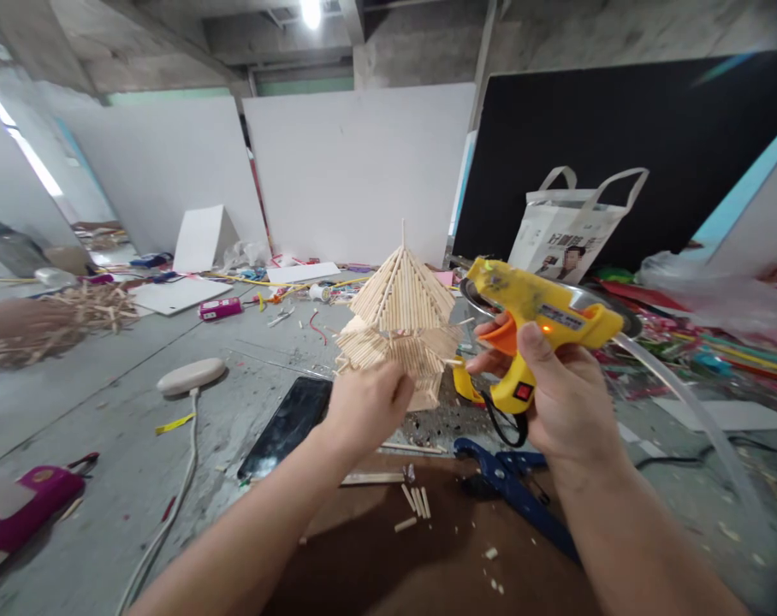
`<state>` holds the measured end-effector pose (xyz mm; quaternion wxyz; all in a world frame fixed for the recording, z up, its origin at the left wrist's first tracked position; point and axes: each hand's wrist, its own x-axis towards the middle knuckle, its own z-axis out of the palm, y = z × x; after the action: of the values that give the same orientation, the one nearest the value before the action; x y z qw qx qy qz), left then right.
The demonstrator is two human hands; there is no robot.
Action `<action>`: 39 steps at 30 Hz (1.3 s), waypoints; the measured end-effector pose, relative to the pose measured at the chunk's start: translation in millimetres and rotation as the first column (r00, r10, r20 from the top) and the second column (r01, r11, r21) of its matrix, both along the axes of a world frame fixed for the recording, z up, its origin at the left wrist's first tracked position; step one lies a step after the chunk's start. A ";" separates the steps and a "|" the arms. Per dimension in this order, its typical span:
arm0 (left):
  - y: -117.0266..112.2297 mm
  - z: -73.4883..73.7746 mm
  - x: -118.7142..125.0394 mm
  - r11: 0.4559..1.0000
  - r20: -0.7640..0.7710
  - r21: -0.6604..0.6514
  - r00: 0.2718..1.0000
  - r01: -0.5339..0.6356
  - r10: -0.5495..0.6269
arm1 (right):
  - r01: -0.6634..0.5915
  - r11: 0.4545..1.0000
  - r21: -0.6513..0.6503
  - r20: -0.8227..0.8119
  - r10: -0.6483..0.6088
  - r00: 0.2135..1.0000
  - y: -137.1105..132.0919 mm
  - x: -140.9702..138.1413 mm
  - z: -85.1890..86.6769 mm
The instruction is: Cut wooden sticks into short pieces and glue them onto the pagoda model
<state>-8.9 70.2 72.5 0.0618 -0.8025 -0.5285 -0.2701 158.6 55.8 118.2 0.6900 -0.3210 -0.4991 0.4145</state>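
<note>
A pagoda-like model made of thin wooden sticks (401, 295) stands upright in the middle, with a pointed, tiered roof. In front of its lower tier is my left hand (369, 402), its fingers curled closed. Whatever they may hold is hidden behind the hand. My right hand (565, 389) grips a yellow hot glue gun (530, 299) by its handle, fingers near the orange trigger. The gun's nozzle end is at the upper left, an orange light glows on its side, and a clear glue stick (677, 385) trails from its back.
Below the model lie blue cutters (517, 492), short stick pieces (418, 502) and a dark phone (286, 428). To the left are a white corded device (192, 376) and a magenta tool (32, 509). Another person's hand (22, 325) touches a stick pile (99, 308). A white bag (565, 227) stands behind.
</note>
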 end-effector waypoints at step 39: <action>28.6 4.6 -30.6 0.947 0.163 0.227 0.968 -0.226 0.192 | -0.019 1.000 -0.012 0.028 0.020 0.999 0.4 -5.6 -2.7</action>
<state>-39.5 98.7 77.1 0.1515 -0.7075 -0.5763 -0.3800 153.0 56.2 115.5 0.6768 -0.3261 -0.5094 0.4196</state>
